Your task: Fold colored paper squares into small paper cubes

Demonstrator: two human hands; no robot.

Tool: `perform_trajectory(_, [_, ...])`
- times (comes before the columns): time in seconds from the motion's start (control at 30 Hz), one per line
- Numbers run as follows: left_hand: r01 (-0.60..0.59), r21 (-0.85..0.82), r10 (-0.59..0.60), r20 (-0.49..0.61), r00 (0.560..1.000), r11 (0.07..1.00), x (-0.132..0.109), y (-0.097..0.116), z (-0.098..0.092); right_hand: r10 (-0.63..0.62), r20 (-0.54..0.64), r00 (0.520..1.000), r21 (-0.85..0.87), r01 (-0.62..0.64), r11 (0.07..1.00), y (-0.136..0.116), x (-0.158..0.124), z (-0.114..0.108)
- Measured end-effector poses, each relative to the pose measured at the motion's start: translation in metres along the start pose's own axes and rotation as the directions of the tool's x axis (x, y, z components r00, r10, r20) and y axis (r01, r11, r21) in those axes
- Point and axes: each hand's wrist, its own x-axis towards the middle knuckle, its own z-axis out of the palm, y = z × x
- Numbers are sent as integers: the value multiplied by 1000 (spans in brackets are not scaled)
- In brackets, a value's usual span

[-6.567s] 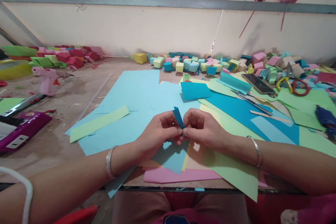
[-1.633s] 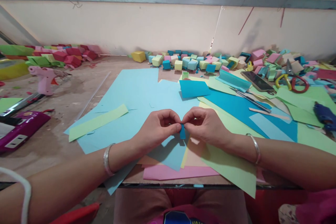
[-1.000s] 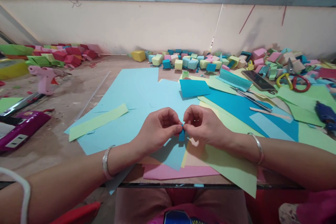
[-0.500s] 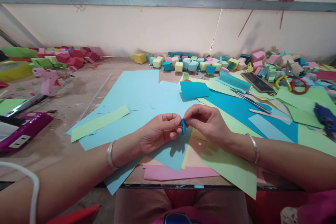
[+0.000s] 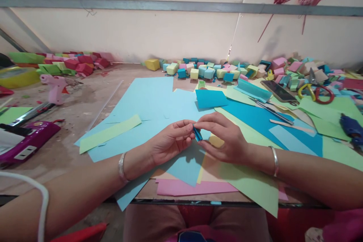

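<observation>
A small folded blue paper piece [image 5: 197,134] is held between both hands above the light blue sheets. My left hand [image 5: 172,141] pinches its left side between thumb and fingers. My right hand [image 5: 224,136] has its thumb and index finger at the top and bottom of the piece, closed round its right side. Beneath the hands lie a large light blue sheet [image 5: 147,102] and a light green sheet [image 5: 252,181]. Just behind them rests a folded blue paper [image 5: 211,98].
Small paper boxes [image 5: 194,73] line the back. Scissors [image 5: 273,111], a phone [image 5: 278,91] and red-yellow scissors [image 5: 316,92] lie at right. A pink glue gun [image 5: 55,87] and purple power strip [image 5: 31,141] stand at left. A pink strip [image 5: 195,187] lies near the front edge.
The small blue piece has tilted from upright to slanting. My right hand's fingers have spread from its top to its top and bottom. The view has shifted slightly.
</observation>
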Motion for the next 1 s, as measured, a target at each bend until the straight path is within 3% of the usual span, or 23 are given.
perform_trajectory(0.4, [-54, -1, 54, -46, 997, 999, 1, -3, 0, -52, -41, 998, -210, 42, 977, -2, -1, 8])
perform_trajectory(0.6, [-49, 75, 52, -42, 998, 996, 2, -4, 2, 27, -24, 999, -125, -30, 992, 0, 2, 6])
perform_trajectory(0.87, [45, 200, -45, -3, 999, 979, -1, 0, 0, 177, 18, 984, -38, -176, 984, -4, -1, 5])
perform_trajectory(1.0, [80, 243, -88, 22, 996, 967, -2, 2, -1, 109, 33, 993, -60, -107, 992, -7, -2, 3])
